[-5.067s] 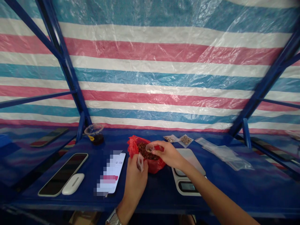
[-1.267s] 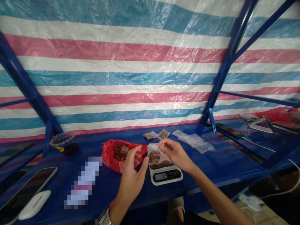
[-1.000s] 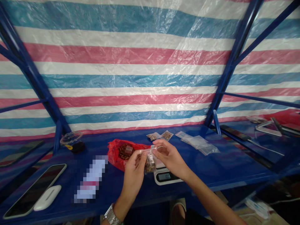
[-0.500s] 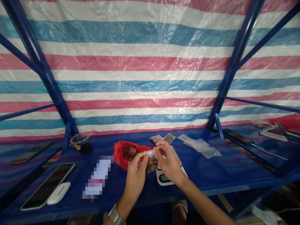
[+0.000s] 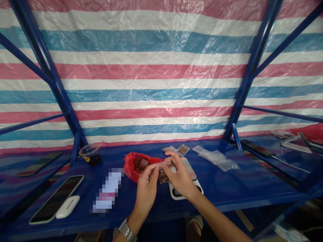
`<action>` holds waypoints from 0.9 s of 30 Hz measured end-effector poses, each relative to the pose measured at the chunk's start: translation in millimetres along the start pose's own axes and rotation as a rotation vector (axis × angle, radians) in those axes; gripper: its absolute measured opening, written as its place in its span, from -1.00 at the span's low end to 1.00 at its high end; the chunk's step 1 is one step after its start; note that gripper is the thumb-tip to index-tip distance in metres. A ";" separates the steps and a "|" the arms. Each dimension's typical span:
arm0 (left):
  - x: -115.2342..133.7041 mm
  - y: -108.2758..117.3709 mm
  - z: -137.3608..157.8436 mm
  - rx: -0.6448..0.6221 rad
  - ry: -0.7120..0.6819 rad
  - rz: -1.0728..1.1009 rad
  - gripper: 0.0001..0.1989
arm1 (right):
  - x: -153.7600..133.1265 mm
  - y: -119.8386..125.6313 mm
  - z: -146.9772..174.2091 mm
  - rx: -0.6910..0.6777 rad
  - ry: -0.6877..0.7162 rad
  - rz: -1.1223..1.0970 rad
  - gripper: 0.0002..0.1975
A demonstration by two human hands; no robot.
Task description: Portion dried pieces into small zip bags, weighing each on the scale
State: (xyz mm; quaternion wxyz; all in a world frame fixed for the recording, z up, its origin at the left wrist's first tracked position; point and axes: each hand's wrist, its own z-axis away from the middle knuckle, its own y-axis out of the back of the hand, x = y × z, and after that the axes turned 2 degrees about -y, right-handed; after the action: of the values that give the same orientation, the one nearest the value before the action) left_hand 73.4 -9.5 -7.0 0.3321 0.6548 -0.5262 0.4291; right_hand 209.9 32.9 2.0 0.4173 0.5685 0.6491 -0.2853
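Observation:
Between my two hands hangs a small clear zip bag (image 5: 163, 177) with brown bits in its lower part. My left hand (image 5: 148, 181) pinches the top strip at its left side, thumb against fingers. On the right side of that same strip, my right hand (image 5: 179, 174) presses with thumb and fingers. Just behind my left hand lies an open red plastic bag (image 5: 130, 171) holding many small brown pieces and a small clear scoop-like thing (image 5: 144, 163). A white kitchen scale (image 5: 189, 168) stands under and behind my right hand, partly covered by it.
Two filled small bags (image 5: 183, 149) lie behind the scale. Flat clear bags (image 5: 217, 158) are spread to the right. At left are a phone (image 5: 58, 198), a white earbud case (image 5: 67, 207), a blurred-out item (image 5: 108, 191) and a lidded cup (image 5: 90, 155). Blue frame posts (image 5: 242, 90) rise at both sides.
The top of the zip bag has tipped over, so its strip now shows edge-on between my fingers. My right thumb has shifted along the strip. The camera view has moved slightly.

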 end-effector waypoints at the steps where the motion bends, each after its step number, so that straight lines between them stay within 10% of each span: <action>1: 0.3 -0.1 0.1 -0.006 0.001 0.004 -0.67 | -1.1 -0.2 0.2 0.000 -0.004 0.000 -0.70; 27: 8.8 5.8 0.0 -0.011 0.005 0.051 -0.72 | -16.4 -10.1 2.9 -0.074 -0.106 -0.117 -0.66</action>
State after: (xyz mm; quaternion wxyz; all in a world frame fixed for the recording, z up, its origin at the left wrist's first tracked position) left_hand 68.5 -14.4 0.9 0.3259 0.6383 -0.5440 0.4364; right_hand 200.8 20.3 13.8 0.4541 0.4979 0.6684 -0.3147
